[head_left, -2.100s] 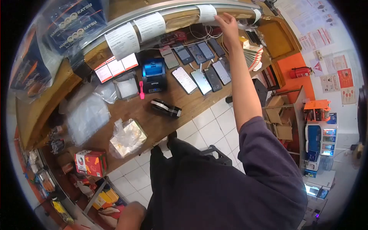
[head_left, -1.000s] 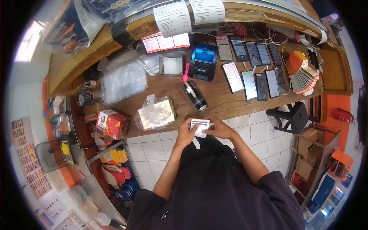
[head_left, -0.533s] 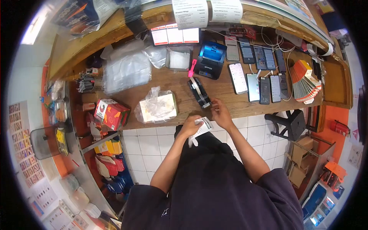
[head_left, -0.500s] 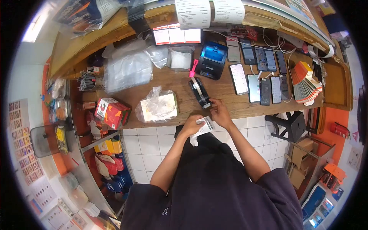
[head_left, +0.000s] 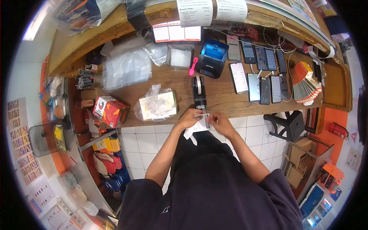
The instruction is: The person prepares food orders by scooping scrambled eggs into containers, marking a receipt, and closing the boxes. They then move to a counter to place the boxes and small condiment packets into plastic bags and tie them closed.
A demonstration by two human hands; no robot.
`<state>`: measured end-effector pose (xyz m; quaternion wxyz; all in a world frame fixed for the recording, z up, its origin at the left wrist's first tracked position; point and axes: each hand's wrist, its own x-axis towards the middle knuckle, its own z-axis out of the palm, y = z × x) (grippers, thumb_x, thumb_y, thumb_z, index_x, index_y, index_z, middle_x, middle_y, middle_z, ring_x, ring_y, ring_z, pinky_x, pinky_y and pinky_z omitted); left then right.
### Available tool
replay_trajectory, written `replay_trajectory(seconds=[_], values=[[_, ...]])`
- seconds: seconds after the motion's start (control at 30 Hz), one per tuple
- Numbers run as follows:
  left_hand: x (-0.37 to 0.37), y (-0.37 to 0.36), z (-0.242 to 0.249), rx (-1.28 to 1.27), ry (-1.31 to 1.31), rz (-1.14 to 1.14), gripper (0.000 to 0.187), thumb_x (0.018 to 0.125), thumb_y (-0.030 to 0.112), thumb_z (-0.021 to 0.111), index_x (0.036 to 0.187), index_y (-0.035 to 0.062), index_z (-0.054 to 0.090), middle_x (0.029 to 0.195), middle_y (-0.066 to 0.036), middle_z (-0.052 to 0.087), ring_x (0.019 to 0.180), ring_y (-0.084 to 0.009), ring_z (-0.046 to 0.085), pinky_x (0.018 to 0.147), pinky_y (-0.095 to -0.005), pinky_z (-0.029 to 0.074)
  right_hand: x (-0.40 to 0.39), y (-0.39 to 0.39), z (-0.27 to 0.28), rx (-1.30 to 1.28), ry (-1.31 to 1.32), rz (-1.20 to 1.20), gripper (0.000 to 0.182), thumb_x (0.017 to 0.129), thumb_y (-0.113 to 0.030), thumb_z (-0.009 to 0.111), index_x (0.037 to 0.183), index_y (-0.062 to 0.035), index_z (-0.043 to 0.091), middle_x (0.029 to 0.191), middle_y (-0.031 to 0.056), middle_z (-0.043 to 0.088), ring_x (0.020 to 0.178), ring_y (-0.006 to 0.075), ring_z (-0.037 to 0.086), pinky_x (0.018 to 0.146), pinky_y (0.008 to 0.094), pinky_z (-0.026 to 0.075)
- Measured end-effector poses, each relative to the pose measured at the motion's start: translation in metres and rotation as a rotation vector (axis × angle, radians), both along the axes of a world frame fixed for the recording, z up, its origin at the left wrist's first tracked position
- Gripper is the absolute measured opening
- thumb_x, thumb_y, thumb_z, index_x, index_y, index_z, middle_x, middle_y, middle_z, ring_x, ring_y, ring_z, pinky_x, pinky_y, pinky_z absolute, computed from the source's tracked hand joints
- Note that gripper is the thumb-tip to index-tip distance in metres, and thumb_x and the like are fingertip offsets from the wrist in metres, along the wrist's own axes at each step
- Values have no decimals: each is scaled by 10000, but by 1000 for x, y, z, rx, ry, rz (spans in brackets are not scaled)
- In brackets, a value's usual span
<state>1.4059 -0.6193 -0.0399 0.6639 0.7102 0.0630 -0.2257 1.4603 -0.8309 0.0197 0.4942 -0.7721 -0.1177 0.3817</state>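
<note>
My left hand (head_left: 188, 118) holds a small white printed paper slip (head_left: 196, 127) at the front edge of the wooden counter (head_left: 226, 103). My right hand (head_left: 220, 123) is just right of the slip, its fingertips pinched at the slip's upper edge on what looks like a thin strip of tape. A black tape dispenser (head_left: 199, 92) lies lengthwise on the counter directly above both hands, its near end almost touching them.
A blue-black receipt printer (head_left: 212, 57) stands behind the dispenser. Several phones (head_left: 260, 82) and a fan of orange cards (head_left: 304, 82) lie to the right. A plastic bag with paper (head_left: 157, 103), a red box (head_left: 111, 111) and clear bags (head_left: 126, 69) sit left. A black stool (head_left: 289, 122) stands below.
My right hand reached up for a slip, brought it down to both hands, then went to the dispenser's end and drew back to the slip. The dispenser has turned to point at me.
</note>
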Motion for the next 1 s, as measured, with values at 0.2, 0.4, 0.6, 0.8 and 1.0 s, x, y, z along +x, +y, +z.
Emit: replay_trajectory(seconds=[0.2,0.4,0.6,0.8,1.0], values=[[-3,-1,24,-285,298,45,290,985,127,598,1246,29,680,1079,-49,727,937,-92,667,817,-251,532,-72,-39,-3,-69,296,68,253,944,-240,698,925,12,717,834,65,705,778,136,616,738,318,499],[-10,-30,-12,26,173,258,200,984,152,617,1074,36,753,942,-44,758,810,-105,680,724,-263,537,-80,-38,-21,-133,236,66,273,957,-264,681,917,6,699,823,79,689,757,146,617,703,324,496],[-49,-24,-30,326,-57,515,221,945,214,680,978,10,758,855,-166,740,736,-230,710,681,-333,532,-47,-24,9,-219,95,370,293,961,-291,631,973,0,667,900,167,685,835,328,662,773,414,516],[-136,60,35,400,-223,1000,189,984,94,644,1089,-34,736,958,-102,710,849,-161,646,751,-276,513,-46,84,22,-148,-381,474,240,966,-221,573,1059,-8,632,1097,228,667,1089,406,631,885,480,514],[-107,127,36,861,-389,1069,176,968,77,635,1100,-3,718,1163,-137,603,1076,-248,580,938,-346,462,-7,192,-2,-546,-563,685,348,955,-351,589,953,-22,701,1001,227,707,941,405,687,843,456,546]])
